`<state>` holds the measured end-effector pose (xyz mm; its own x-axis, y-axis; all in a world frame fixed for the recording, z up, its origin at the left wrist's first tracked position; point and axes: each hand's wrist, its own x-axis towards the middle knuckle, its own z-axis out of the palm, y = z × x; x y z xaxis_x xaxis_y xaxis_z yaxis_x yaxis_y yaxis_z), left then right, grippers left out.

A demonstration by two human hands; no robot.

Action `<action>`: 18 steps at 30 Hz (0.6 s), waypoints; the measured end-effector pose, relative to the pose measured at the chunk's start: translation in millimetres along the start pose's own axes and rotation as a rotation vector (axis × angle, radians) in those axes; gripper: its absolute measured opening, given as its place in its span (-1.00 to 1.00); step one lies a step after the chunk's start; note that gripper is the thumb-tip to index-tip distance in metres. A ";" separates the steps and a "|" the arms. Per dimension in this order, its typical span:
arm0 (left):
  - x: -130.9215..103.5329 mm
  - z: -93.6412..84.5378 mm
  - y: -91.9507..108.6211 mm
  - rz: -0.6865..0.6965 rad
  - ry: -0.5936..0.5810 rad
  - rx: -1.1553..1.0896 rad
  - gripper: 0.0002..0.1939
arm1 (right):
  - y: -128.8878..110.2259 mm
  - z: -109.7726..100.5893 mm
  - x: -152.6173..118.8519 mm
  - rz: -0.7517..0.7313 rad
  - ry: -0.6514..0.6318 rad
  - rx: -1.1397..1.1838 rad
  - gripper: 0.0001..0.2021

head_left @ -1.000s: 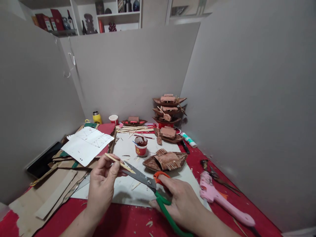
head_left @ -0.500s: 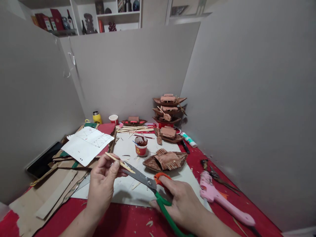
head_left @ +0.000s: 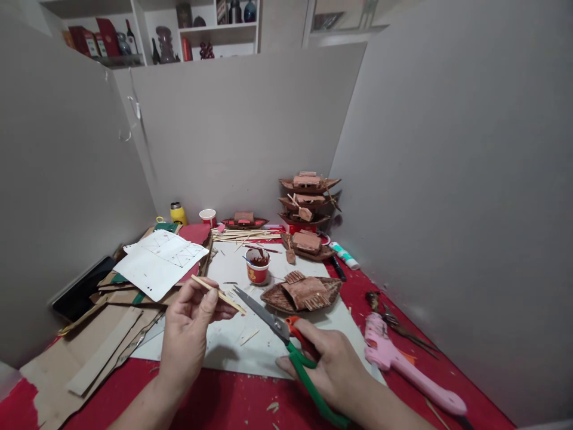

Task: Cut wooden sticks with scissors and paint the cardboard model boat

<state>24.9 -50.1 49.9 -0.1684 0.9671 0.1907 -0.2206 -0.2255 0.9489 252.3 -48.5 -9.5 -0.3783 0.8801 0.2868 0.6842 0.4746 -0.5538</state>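
Note:
Between thumb and fingers, my left hand (head_left: 192, 322) pinches a thin pale wooden stick (head_left: 219, 295), slanting down to the right. My right hand (head_left: 333, 364) grips scissors (head_left: 273, 322) with an orange and a green handle. Their dark blades look nearly closed, tips just right of the stick and apart from it. Beyond the scissors lies a brown model boat (head_left: 302, 294) with a ribbed canopy. A paper cup (head_left: 258, 272) with dark brown paint inside stands to its left. A small pale offcut (head_left: 249, 337) lies on the white sheet (head_left: 224, 352) below.
More model boats (head_left: 308, 182) are stacked at the back, with another boat (head_left: 308, 243) in front. Long sticks (head_left: 246, 235) lie behind the cup. Cardboard (head_left: 105, 340) and drawn paper sheets (head_left: 161, 257) cover the left side. A pink glue gun (head_left: 412, 370) and pliers (head_left: 403, 328) lie right.
The scissor blades have come off the stick and moved slightly right, their tips now pointing more upward. My left hand still pinches the stick in nearly the same place.

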 end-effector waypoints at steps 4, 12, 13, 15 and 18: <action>0.7 -1.2 -1.1 0.020 0.001 -0.004 -0.84 | -2.4 -4.1 1.6 0.003 0.018 -0.096 -0.68; 0.4 1.4 -4.0 0.057 -0.041 0.059 -0.85 | -4.7 -5.8 4.0 -0.023 -0.026 -0.160 -0.68; 0.4 1.6 -4.1 0.064 -0.042 0.060 -0.86 | -4.8 -5.9 3.6 -0.017 -0.035 -0.163 -0.69; 0.0 1.5 -3.9 0.070 -0.048 0.065 -0.88 | -5.2 -6.2 2.6 -0.009 -0.042 -0.166 -0.68; -0.8 0.7 -3.8 0.078 -0.061 0.067 -0.90 | -6.6 -7.1 1.7 -0.017 -0.029 -0.176 -0.67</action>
<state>26.5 -50.0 46.3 -0.1230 0.9528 0.2775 -0.1437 -0.2938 0.9450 251.6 -50.0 0.1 -0.4069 0.8723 0.2710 0.7752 0.4867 -0.4028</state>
